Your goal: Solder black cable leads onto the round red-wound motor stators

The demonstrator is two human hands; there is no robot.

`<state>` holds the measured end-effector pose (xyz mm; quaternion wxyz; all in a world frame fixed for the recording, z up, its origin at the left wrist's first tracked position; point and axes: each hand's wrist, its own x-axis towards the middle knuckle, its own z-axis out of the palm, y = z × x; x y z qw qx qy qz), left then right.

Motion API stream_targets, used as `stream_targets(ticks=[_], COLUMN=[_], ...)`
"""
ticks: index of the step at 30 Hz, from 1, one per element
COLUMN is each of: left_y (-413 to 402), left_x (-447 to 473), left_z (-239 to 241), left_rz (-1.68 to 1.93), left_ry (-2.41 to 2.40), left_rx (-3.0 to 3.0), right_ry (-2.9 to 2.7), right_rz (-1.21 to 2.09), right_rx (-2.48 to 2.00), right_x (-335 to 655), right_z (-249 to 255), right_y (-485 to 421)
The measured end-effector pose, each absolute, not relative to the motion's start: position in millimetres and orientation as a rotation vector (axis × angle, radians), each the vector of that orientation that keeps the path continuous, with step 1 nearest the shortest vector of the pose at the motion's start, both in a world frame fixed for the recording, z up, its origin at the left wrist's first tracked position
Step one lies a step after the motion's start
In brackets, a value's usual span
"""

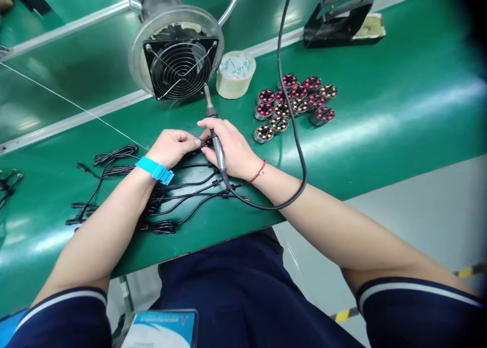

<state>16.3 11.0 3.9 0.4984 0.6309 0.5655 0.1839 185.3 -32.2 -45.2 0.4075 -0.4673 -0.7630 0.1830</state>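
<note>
Gripping the stiff soldering iron [217,152] by its handle, the right hand [236,152] is closed round it; the left hand [171,147] pinches a small stator [207,143], judged light and fragile, by its rim.

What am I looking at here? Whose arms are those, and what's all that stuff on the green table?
The camera sits on a person's head and looks down, so the arms are their own. The right hand grips a pen-shaped tool, likely a soldering iron, with a black cord. The left hand pinches a small dark part where the two hands meet. On the green table lie black cables, a pile of little round coils, a tape roll and a fan.
</note>
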Motion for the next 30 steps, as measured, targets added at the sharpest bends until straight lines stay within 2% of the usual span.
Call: stream_targets(ticks=[8, 30], left_y=[13.9, 10.2], left_x=[12.8, 17.7], left_z=[-1.8, 1.7], left_rz=[0.468, 0.528], left_ry=[1.282, 1.387], left_rx=[1.579, 1.522], right_ry=[-1.779, -1.685], right_rz=[0.636, 0.711], right_rx=[-1.2, -1.226], right_x=[186.3, 188.1], right_z=[-45.8, -40.2], right_y=[-30.6, -32.6])
